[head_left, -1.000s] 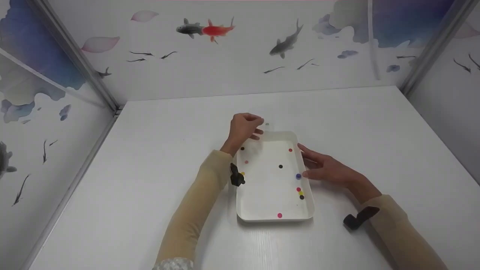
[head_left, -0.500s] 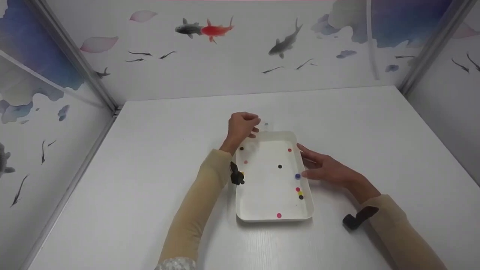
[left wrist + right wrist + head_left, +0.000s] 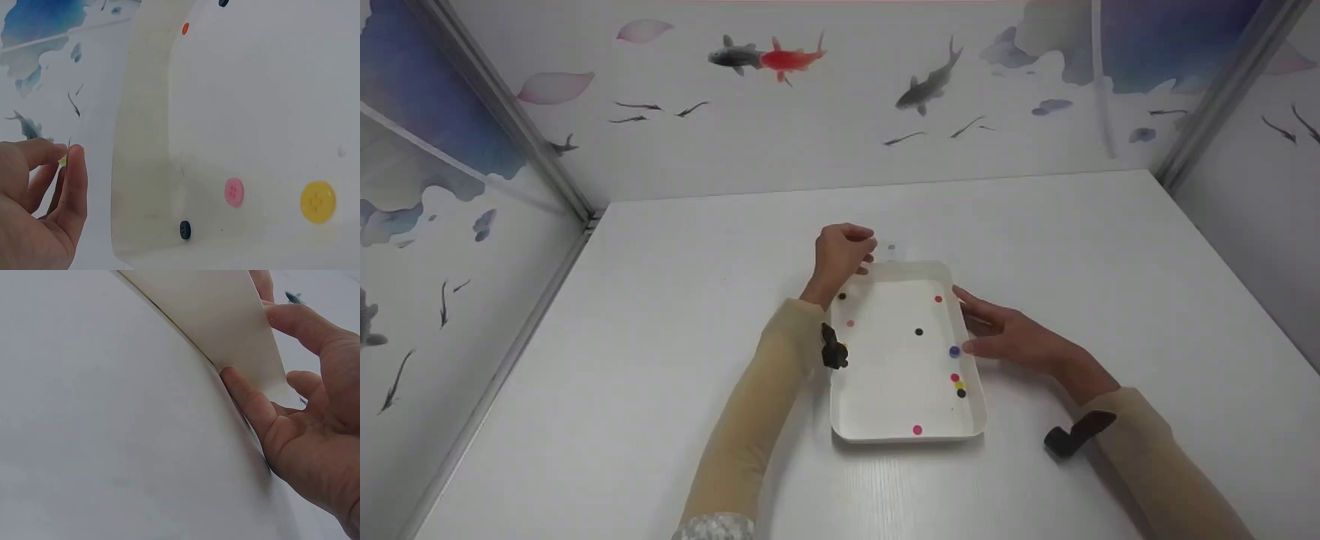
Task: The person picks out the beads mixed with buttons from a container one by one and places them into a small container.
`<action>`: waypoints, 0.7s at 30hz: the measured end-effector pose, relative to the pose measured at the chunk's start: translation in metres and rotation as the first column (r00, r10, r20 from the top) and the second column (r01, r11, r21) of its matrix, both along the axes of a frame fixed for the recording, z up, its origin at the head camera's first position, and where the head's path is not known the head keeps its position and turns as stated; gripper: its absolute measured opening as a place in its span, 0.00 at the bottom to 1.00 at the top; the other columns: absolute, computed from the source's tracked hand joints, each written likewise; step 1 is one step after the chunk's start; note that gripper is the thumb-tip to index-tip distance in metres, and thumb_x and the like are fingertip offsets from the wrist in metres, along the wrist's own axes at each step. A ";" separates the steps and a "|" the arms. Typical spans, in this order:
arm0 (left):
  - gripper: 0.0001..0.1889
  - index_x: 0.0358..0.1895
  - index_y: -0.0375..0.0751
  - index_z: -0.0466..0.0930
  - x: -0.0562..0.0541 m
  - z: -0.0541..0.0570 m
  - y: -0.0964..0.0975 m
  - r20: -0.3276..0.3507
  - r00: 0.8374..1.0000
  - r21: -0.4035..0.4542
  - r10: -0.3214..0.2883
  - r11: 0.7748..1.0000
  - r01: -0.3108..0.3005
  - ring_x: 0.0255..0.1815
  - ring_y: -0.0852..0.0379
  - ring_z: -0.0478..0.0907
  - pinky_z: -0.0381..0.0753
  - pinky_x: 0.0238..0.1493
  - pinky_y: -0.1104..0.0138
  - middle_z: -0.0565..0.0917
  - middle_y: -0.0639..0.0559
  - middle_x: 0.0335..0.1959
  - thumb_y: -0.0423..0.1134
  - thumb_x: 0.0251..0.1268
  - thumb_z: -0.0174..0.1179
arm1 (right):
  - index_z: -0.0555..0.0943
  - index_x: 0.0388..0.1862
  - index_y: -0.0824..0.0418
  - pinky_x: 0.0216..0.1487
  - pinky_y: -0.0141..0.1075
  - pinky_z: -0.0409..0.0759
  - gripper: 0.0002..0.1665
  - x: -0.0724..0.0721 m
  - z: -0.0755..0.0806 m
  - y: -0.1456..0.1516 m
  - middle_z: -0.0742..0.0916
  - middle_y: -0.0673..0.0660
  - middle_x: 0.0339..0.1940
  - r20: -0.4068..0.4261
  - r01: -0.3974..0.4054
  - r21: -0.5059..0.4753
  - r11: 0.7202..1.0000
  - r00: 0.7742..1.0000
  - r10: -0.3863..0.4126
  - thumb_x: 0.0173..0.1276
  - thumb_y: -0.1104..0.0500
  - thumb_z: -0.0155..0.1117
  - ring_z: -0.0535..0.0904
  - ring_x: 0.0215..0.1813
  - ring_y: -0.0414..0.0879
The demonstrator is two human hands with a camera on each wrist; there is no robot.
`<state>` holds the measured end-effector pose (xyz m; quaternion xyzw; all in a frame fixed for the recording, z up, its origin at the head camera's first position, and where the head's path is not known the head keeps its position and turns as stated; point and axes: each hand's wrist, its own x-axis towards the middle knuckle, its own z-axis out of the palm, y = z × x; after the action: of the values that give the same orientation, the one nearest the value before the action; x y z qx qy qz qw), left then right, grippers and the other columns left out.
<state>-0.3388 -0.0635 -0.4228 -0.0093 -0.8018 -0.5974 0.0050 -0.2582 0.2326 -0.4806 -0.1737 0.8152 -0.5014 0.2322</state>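
Above the far left corner of the white tray (image 3: 911,440), my left hand (image 3: 840,255) pinches a small yellow piece (image 3: 62,161) between thumb and fingertip. Most of that piece is covered by the fingers. My right hand (image 3: 1020,341) rests along the tray's right wall, its fingers fairly straight and touching the outside and the rim. Round buttons lie scattered inside the tray, among them a pink button (image 3: 234,192), a yellow button (image 3: 318,202), a dark button (image 3: 185,230) and a blue button (image 3: 955,351) beside the right thumb.
Just beyond the tray's far edge sits a small bluish-green dot (image 3: 892,247) in a faint, clear outline. The white table (image 3: 660,337) extends around the tray. A wall panel (image 3: 840,135) with painted fish stands behind it, with metal-edged panels on both sides.
My left hand has drawn slightly left, away from the small dot beyond the tray, fingertips still together. The right hand, tray and buttons stay put.
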 end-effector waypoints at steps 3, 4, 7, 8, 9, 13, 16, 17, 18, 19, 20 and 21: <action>0.10 0.49 0.36 0.85 -0.001 -0.002 0.000 -0.017 1.000 -0.008 0.000 1.000 0.000 0.31 0.60 0.84 0.85 0.28 0.72 0.88 0.43 0.42 0.34 0.69 0.62 | 0.50 0.80 0.29 0.78 0.51 0.58 0.54 0.001 0.001 0.001 0.60 0.49 0.83 0.004 -0.006 -0.017 1.000 1.000 0.006 0.65 0.47 0.72 0.56 0.83 0.51; 0.10 0.49 0.36 0.85 -0.001 -0.002 0.000 -0.020 1.000 -0.011 0.000 1.000 0.000 0.31 0.60 0.83 0.85 0.28 0.72 0.88 0.43 0.42 0.34 0.69 0.62 | 0.50 0.80 0.29 0.78 0.51 0.58 0.54 0.001 0.001 0.001 0.61 0.49 0.83 0.001 -0.006 -0.013 1.000 1.000 0.006 0.64 0.47 0.72 0.56 0.83 0.51; 0.11 0.50 0.36 0.85 -0.001 -0.003 0.000 -0.025 1.000 -0.018 -0.003 1.000 0.002 0.31 0.60 0.83 0.85 0.28 0.72 0.87 0.43 0.41 0.34 0.69 0.61 | 0.50 0.80 0.28 0.79 0.52 0.57 0.53 0.001 0.002 0.001 0.61 0.48 0.83 0.003 -0.002 -0.011 1.000 1.000 0.003 0.64 0.46 0.72 0.55 0.83 0.51; 0.11 0.50 0.35 0.85 -0.001 -0.003 0.000 -0.026 1.000 -0.019 -0.005 1.000 0.004 0.31 0.60 0.83 0.85 0.28 0.72 0.87 0.43 0.41 0.33 0.69 0.61 | 0.51 0.79 0.28 0.79 0.53 0.56 0.53 0.001 0.002 0.001 0.61 0.49 0.83 0.006 -0.001 -0.011 1.000 1.000 0.001 0.64 0.46 0.72 0.55 0.83 0.51; 0.12 0.51 0.34 0.84 -0.001 -0.003 0.000 -0.025 1.000 -0.021 -0.005 1.000 0.005 0.32 0.60 0.84 0.85 0.28 0.72 0.87 0.43 0.41 0.33 0.68 0.61 | 0.50 0.80 0.29 0.79 0.54 0.56 0.53 0.001 0.002 0.001 0.60 0.49 0.83 0.002 -0.005 -0.009 1.000 1.000 0.005 0.64 0.46 0.72 0.54 0.83 0.53; 0.12 0.52 0.34 0.84 -0.001 -0.003 0.001 -0.018 1.000 -0.023 -0.005 1.000 0.005 0.33 0.59 0.83 0.85 0.29 0.72 0.86 0.43 0.42 0.33 0.68 0.62 | 0.50 0.80 0.29 0.80 0.56 0.55 0.53 0.002 0.003 0.000 0.60 0.50 0.83 0.001 -0.001 -0.007 1.000 1.000 0.001 0.64 0.47 0.72 0.54 0.83 0.53; 0.11 0.51 0.36 0.84 0.000 -0.004 0.003 -0.010 1.000 -0.027 -0.007 1.000 0.007 0.34 0.58 0.84 0.85 0.30 0.72 0.86 0.44 0.42 0.33 0.69 0.62 | 0.51 0.80 0.29 0.80 0.55 0.55 0.53 0.002 0.003 0.000 0.61 0.50 0.83 0.002 0.002 -0.014 1.000 1.000 -0.002 0.64 0.47 0.72 0.55 0.83 0.53; 0.11 0.51 0.37 0.84 0.001 -0.003 0.004 -0.006 1.000 -0.029 -0.010 1.000 0.010 0.34 0.58 0.84 0.86 0.30 0.72 0.86 0.44 0.42 0.33 0.69 0.62 | 0.51 0.80 0.28 0.80 0.55 0.55 0.53 0.002 0.003 0.001 0.61 0.50 0.83 0.002 0.003 -0.015 1.000 1.000 -0.003 0.64 0.47 0.72 0.55 0.83 0.52; 0.10 0.50 0.38 0.84 0.002 -0.003 0.005 -0.003 1.000 -0.029 -0.014 0.999 0.014 0.35 0.58 0.84 0.86 0.31 0.72 0.86 0.45 0.43 0.34 0.69 0.62 | 0.51 0.79 0.28 0.80 0.55 0.55 0.53 0.002 0.003 0.001 0.61 0.49 0.83 0.003 0.003 -0.016 1.000 1.000 -0.003 0.64 0.47 0.72 0.55 0.83 0.52; 0.10 0.50 0.38 0.84 0.003 -0.003 0.006 -0.001 1.000 -0.029 -0.019 0.999 0.019 0.35 0.58 0.84 0.86 0.31 0.72 0.86 0.45 0.43 0.34 0.69 0.62 | 0.51 0.79 0.28 0.80 0.55 0.54 0.53 0.002 0.002 0.001 0.60 0.49 0.83 0.004 0.004 -0.017 1.000 1.000 -0.004 0.64 0.47 0.72 0.55 0.83 0.52; 0.10 0.50 0.38 0.84 0.003 -0.002 0.007 0.000 1.000 -0.029 -0.023 0.999 0.023 0.36 0.58 0.84 0.86 0.31 0.72 0.86 0.45 0.43 0.34 0.69 0.62 | 0.51 0.80 0.28 0.80 0.55 0.54 0.54 0.002 0.002 0.001 0.60 0.49 0.83 0.005 0.004 -0.017 1.000 1.000 -0.003 0.64 0.47 0.72 0.55 0.83 0.52; 0.10 0.50 0.37 0.84 0.004 -0.002 0.009 0.000 1.000 -0.026 -0.026 0.999 0.026 0.36 0.58 0.84 0.86 0.31 0.72 0.86 0.45 0.43 0.34 0.69 0.62 | 0.51 0.80 0.29 0.80 0.55 0.55 0.54 0.002 0.002 0.001 0.60 0.49 0.83 0.007 0.004 -0.017 1.000 1.000 -0.004 0.64 0.47 0.72 0.55 0.83 0.52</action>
<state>-0.3346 -0.0550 -0.4244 -0.0199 -0.8092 -0.5872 -0.0031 -0.2560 0.2339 -0.4786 -0.1720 0.8104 -0.5094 0.2327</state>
